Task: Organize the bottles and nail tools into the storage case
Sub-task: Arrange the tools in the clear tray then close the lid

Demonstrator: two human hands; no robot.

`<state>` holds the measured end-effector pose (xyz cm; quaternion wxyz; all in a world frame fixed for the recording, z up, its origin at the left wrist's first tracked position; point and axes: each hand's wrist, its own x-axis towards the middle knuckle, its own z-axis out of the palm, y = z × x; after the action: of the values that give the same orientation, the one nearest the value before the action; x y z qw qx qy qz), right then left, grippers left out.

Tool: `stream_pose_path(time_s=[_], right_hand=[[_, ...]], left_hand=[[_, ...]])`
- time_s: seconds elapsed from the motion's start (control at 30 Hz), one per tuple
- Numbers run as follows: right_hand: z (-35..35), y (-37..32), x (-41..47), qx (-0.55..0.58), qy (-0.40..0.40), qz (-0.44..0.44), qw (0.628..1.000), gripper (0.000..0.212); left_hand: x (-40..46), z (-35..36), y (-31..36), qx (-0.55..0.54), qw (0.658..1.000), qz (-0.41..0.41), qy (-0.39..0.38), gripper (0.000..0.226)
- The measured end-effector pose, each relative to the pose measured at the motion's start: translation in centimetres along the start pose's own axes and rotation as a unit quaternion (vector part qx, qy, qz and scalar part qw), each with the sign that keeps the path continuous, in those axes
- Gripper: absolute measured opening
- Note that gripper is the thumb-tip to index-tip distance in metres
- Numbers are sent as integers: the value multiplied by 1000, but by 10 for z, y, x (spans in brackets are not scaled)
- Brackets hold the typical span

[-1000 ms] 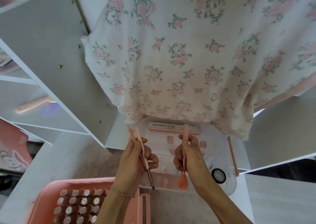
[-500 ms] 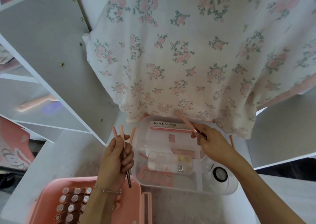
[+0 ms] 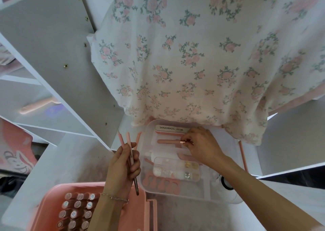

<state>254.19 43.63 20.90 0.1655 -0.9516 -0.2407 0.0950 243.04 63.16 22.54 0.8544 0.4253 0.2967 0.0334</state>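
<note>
We find the right hand (image 3: 202, 145), fingers pinched on a pink tool (image 3: 168, 141) lying crosswise near the clear tray's (image 3: 175, 193) far edge; the left hand (image 3: 124, 167) grips three more.

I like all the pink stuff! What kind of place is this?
Probably a home nail-care corner: polish bottles fill a pink case, a clear tray holds a nail file and toe separators, beside white shelves.

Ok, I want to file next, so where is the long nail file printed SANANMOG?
In the head view, the nail file lies along the far edge of the clear plastic tray, just below the floral cloth, left of the right hand.
</note>
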Motion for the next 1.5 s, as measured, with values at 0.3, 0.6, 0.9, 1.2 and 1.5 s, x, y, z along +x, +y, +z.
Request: stream_pose_path(time_s=[0.3,0.6,0.9,1.2,1.5], right_hand=[[4,-2,11,-88,5,-6,996,20],[-1,0,25,-226,-23,-63,972,23],[2,11,25,-222,33,-82,971,37],[-14,2,17,-131,23,-60,989,32],[-20,-66,-34,260,-113,-37,958,6]], left_hand=[[-1,1,1,4,1000,-17,2,24],[2,5,1,-20,999,-28,-4,23],[1,7,4,-18,999,-33,-5,21],[-2,15,3,-67,997,-25,-5,22],[-7,29,-5,-79,996,20,-45,17]])
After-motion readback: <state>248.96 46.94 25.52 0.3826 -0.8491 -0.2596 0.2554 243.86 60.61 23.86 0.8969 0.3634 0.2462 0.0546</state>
